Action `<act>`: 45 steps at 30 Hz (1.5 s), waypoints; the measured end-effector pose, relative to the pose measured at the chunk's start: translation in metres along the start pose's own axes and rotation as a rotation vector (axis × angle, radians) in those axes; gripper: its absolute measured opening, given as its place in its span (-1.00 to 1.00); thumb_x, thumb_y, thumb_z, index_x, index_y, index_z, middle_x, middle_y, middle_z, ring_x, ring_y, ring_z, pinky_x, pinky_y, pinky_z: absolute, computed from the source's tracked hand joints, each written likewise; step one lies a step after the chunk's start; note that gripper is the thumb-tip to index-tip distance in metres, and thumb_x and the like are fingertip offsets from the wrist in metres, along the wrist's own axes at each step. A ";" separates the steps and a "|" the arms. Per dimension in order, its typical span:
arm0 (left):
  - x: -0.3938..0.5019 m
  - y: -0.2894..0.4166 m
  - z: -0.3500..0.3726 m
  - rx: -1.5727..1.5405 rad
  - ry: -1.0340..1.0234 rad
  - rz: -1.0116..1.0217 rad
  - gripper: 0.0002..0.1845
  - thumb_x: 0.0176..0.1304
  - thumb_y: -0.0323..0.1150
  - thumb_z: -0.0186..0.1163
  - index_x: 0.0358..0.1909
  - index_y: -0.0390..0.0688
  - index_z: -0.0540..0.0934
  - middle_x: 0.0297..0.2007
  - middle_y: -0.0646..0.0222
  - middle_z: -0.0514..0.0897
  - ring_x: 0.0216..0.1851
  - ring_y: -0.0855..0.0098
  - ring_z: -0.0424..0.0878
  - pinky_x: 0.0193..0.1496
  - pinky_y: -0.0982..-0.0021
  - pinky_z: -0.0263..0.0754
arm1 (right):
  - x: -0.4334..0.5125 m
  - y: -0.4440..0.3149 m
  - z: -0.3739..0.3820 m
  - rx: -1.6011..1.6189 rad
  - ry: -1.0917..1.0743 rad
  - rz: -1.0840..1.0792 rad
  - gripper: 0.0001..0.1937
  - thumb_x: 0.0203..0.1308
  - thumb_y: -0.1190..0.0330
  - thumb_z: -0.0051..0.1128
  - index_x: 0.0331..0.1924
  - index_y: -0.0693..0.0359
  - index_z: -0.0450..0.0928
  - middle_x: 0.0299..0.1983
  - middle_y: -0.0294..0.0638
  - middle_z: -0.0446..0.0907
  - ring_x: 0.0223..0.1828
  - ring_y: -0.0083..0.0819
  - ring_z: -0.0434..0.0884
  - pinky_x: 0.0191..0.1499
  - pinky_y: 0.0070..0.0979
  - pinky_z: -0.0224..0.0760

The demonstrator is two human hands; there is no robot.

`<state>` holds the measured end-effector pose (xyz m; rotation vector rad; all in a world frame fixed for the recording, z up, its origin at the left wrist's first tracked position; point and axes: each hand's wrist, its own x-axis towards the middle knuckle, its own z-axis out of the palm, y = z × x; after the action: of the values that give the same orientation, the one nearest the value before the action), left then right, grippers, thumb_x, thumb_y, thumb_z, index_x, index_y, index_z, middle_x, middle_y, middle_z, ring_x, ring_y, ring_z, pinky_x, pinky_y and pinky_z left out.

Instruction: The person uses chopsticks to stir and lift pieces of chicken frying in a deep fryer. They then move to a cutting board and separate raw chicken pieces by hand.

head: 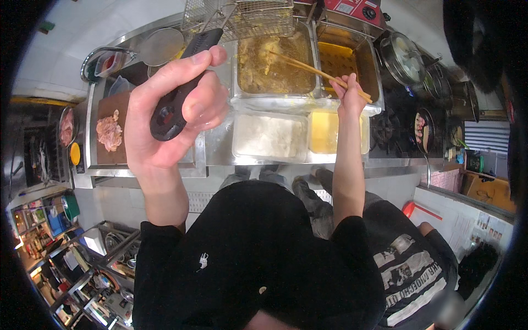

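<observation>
My left hand (181, 95) is closed around a thick black handle (167, 119), raised close to the camera. The handle points up toward a wire fry basket (264, 20), but I cannot tell whether they join. Over the fryer, my right hand (350, 93) grips long wooden cooking chopsticks (315, 71). Their tips touch a pale battered piece (270, 51) in the bubbling oil of the left fryer vat (236, 74). Batter crumbs float around it. In front of the vat stand a clear tub of white flour (270, 134) and a tub of yellow liquid batter (324, 130).
The right fryer vat (365, 62) holds still oil. Raw meat (110, 132) lies on a brown cutting board (123, 103) at left. At right, a frying pan (423, 128) with food sits on the black stove (385, 132). A co-worker (406, 255) stands close on my right.
</observation>
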<state>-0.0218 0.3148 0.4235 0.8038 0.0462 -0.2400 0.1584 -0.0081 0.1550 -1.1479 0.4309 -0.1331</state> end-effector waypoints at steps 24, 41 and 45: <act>-0.001 0.004 -0.014 -0.041 -0.101 -0.025 -0.74 0.59 -0.34 -0.09 0.05 -0.36 0.42 -0.67 0.55 0.42 -0.66 0.61 0.23 -0.48 0.50 0.13 | -0.078 -0.074 0.004 -0.191 0.027 -0.361 -0.66 0.50 0.26 0.19 -0.22 0.47 0.65 -0.17 0.01 0.74 -0.20 -0.29 0.79 -0.10 -0.46 0.78; 0.011 -0.033 -0.024 0.202 -0.003 -0.115 -0.76 0.47 -0.28 0.18 -0.03 -0.26 0.51 -0.63 0.39 0.54 -0.62 0.55 0.41 -0.50 0.46 0.25 | -0.103 -0.036 -0.003 -0.192 -0.065 -0.422 -0.68 0.50 0.33 0.17 -0.04 0.55 0.66 -0.02 0.10 0.73 -0.03 -0.19 0.78 0.05 -0.31 0.75; 0.027 -0.072 -0.034 0.162 0.055 -0.191 -0.73 0.44 -0.25 0.25 -0.05 -0.26 0.55 -0.56 0.38 0.61 -0.55 0.53 0.54 -0.45 0.49 0.36 | -0.111 -0.039 -0.018 -0.218 0.015 -0.453 -0.65 0.52 0.33 0.13 -0.03 0.59 0.64 -0.01 0.11 0.73 0.00 -0.17 0.78 0.07 -0.30 0.74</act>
<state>-0.0104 0.2858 0.3451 0.9683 0.1573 -0.4057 0.0549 -0.0036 0.2133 -1.4481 0.1948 -0.4987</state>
